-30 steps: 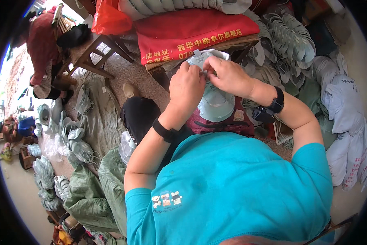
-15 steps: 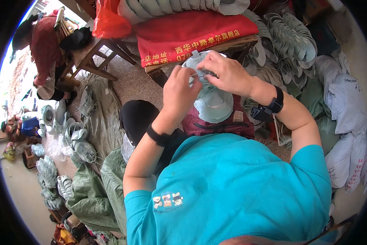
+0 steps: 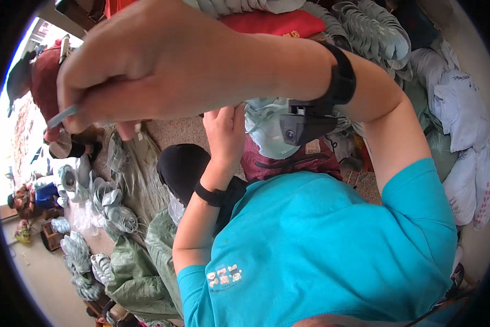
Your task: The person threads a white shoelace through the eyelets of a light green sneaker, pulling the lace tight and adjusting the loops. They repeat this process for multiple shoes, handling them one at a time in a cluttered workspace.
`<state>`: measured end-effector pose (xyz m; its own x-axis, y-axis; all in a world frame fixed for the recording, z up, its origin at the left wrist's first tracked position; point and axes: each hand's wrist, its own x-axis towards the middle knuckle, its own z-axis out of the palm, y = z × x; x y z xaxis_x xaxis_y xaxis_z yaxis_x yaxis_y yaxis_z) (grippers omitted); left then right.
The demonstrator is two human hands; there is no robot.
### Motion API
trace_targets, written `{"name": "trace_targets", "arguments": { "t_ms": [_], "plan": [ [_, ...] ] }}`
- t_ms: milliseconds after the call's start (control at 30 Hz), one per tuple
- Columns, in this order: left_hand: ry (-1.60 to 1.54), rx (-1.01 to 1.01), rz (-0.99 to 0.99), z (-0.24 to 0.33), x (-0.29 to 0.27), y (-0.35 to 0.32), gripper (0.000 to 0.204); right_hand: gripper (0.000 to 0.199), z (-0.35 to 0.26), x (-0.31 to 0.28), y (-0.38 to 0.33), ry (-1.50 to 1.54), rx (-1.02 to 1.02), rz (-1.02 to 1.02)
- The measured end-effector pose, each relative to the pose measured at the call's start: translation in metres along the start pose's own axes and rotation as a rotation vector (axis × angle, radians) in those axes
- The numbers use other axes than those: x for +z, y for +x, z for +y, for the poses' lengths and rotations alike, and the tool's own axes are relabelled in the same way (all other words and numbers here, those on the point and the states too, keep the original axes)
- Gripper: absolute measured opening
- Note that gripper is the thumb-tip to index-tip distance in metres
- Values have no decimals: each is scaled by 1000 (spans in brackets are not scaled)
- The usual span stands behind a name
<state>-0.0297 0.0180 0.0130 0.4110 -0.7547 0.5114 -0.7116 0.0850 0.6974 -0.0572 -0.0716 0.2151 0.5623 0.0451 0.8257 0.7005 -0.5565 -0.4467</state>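
My right hand (image 3: 141,65) is raised close to the camera and spans the upper left of the head view. Its thumb and finger pinch a thin pale grey shoelace (image 3: 65,115), whose short end sticks out. My left hand (image 3: 226,131) is lower, its fingers closed at the left edge of a pale green shoe upper (image 3: 275,139). Pale lace strands lie over that upper, which sits above dark red cloth (image 3: 288,166) at my lap. My right forearm hides the upper's far end and the tips of my left fingers.
Rows of pale shoe uppers (image 3: 373,35) are stacked at the far right, with white sacks (image 3: 463,125) beside them. A red cloth (image 3: 277,23) lies ahead. Green sacks (image 3: 136,272) and more uppers (image 3: 111,204) lie to the left. Another person (image 3: 46,76) sits at the far left.
My right hand has swung up and left from the shoe upper toward the camera, pinching the lace. My left hand has moved slightly lower and stays beside the upper.
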Motion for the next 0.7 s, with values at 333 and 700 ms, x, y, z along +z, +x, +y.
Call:
{"name": "trace_targets", "arguments": {
  "t_ms": [333, 700],
  "plan": [
    [270, 72, 25, 3, 14, 8, 11, 18, 5, 7, 9, 81, 68, -100],
    [232, 67, -45, 10, 19, 20, 14, 18, 54, -70, -93, -281, 659, -459]
  ]
}}
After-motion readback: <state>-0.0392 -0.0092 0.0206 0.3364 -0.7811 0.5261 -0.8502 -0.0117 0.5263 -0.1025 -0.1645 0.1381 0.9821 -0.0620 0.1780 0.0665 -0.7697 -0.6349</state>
